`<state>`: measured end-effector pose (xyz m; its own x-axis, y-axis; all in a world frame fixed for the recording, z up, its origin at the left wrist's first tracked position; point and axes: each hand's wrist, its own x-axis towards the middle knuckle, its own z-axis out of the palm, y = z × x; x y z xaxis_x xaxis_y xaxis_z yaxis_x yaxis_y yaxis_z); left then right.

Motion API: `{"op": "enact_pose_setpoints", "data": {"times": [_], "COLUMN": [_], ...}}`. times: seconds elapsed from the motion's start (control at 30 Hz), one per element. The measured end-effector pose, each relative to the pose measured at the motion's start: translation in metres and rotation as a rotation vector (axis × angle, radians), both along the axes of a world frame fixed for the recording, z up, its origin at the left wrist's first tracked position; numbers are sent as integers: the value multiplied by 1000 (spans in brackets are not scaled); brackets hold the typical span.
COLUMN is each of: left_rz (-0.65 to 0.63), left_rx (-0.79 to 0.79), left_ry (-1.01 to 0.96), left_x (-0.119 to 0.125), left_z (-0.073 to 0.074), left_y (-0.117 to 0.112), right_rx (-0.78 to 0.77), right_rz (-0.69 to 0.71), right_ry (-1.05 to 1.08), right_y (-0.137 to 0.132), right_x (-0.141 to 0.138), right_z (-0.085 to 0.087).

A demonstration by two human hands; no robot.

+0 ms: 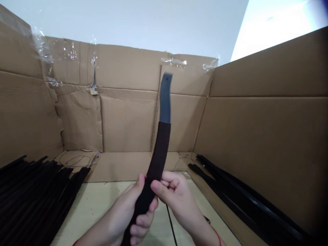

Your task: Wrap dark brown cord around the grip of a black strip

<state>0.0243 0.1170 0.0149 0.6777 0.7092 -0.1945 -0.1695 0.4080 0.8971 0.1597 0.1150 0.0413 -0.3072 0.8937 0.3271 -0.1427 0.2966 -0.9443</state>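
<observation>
A long flat strip rises in front of me, slightly curved. Its bare blue-grey end (165, 99) has a small dark hole near the tip. Below that, a dark brown-black fabric sleeve (160, 147) covers it, with a seam or edge where my fingers meet it. My left hand (137, 206) wraps round the black lower part, thumb along its side. My right hand (176, 193) pinches the sleeve's edge between thumb and fingers. The strip's bottom end runs out of view.
Cardboard walls (128, 119), patched with clear tape, enclose the pale tabletop (97, 201). Many black strips (33, 191) lie piled at the left. More long black pieces (235, 191) rest along the right wall. A thin black cord (171, 222) lies below my hands.
</observation>
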Motion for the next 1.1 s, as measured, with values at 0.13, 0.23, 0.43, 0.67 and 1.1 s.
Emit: {"op": "enact_pose_setpoints", "data": {"times": [0.13,0.23,0.43,0.67,1.1], "left_rz": [168,180,-25,-18,106], "left_rx": [165,159,172,1,131], "left_ry": [59,-7,-59,-142,-10], "left_x": [-2,-6,-9,4,-3], "left_z": [4,7,3,1,3], "left_y": [1,0,3,4,2], "right_rx": [19,-39,27,44,109], "right_rz": [-155,42,-58,-97,-129], "right_ry": [-12,34,69,-20,16], "right_y": [4,9,7,1,-5], "right_x": [0,4,1,-3,1], "right_z": [-4,-8,-8,-3,4]}}
